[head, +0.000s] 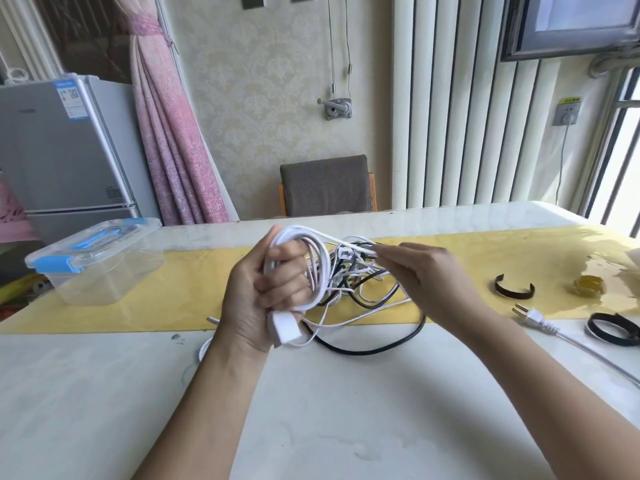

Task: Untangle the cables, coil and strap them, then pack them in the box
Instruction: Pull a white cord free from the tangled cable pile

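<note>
White cable coil (320, 268) sits in left hand (258, 299), fingers clamped round the loops & white end block, prob. so turns don't spring apart. Right hand (426, 275) pinches a loose strand, fingertips together, likely to feed it from the tangle (367, 289) on the yellow runner (467, 258). Box (100, 268) waits lidded at left. Straps (514, 289) lie at right, w/in reach.
</note>
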### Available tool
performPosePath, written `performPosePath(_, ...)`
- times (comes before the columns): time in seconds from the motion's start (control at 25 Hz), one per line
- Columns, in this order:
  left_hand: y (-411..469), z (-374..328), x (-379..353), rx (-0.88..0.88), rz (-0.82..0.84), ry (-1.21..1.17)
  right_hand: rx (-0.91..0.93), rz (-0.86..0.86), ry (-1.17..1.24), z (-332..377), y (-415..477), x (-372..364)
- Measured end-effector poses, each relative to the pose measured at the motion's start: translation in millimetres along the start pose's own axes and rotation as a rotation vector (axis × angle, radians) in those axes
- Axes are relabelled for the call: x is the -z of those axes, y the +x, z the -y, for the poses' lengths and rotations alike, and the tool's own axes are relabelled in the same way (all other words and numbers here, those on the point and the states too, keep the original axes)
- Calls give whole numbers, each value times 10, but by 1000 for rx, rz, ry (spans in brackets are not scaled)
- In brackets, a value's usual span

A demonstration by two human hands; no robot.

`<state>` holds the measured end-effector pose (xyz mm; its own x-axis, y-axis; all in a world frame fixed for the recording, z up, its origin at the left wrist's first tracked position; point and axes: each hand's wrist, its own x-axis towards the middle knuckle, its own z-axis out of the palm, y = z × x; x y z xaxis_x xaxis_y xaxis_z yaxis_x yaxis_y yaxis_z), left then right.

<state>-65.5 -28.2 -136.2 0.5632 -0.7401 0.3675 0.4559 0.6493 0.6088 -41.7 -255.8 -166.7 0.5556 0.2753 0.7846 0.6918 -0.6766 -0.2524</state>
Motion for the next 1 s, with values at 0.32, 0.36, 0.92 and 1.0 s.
performPosePath(0.32, 10, -110, 88, -390, -319, -11, 212, 232, -31, 460, -98, -266)
performPosePath(0.36, 39, -86, 67, -454, -512, 182, 231, 249, -33, 483, -97, -250)
performPosePath(0.92, 88, 273, 50, 69, -727, 1497, 309, 58, -85, 514, 0, -2)
performPosePath(1.0, 89, 270, 20, 101, -680, 1404, 289, 8, -94, 496, 23, 34)
